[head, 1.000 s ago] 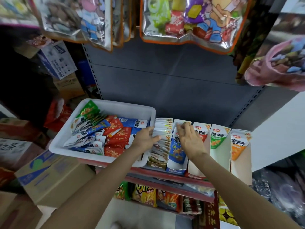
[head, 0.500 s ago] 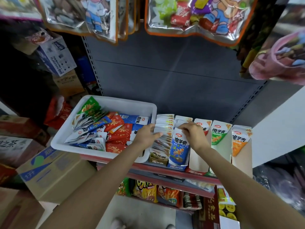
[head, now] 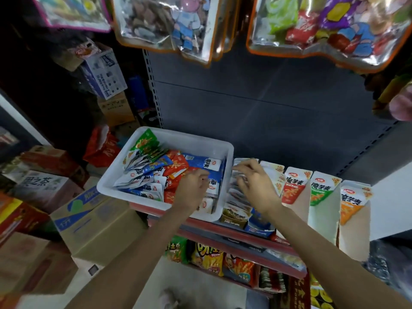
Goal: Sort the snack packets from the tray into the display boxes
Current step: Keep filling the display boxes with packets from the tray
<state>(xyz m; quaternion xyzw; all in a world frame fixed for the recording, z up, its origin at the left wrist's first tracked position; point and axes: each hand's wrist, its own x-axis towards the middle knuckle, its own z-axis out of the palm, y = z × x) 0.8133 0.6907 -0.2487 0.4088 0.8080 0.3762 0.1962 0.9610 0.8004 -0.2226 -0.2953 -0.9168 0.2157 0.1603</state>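
Observation:
A white tray [head: 196,141] on the shelf holds several green, blue, red and white snack packets [head: 156,172]. My left hand [head: 193,188] is over the tray's right end, fingers curled down onto a blue-and-white packet [head: 211,166]; motion blur hides whether it grips. My right hand [head: 256,182] hovers with fingers spread on the row of white packets [head: 236,197] in the brown display box [head: 233,217]. Right of it stand a blue box [head: 258,225], then red [head: 292,186], green [head: 321,188] and orange [head: 354,202] boxes.
Big shiny snack bags [head: 323,30] hang low overhead above the shelf. A grey back panel [head: 267,103] closes the shelf behind. Cardboard cartons [head: 98,221] are stacked at the left. A lower shelf [head: 223,262] carries more snack bags.
My left hand has moved left from the row of white packets into the tray. My right hand has shifted left from the blue box to the white packet row.

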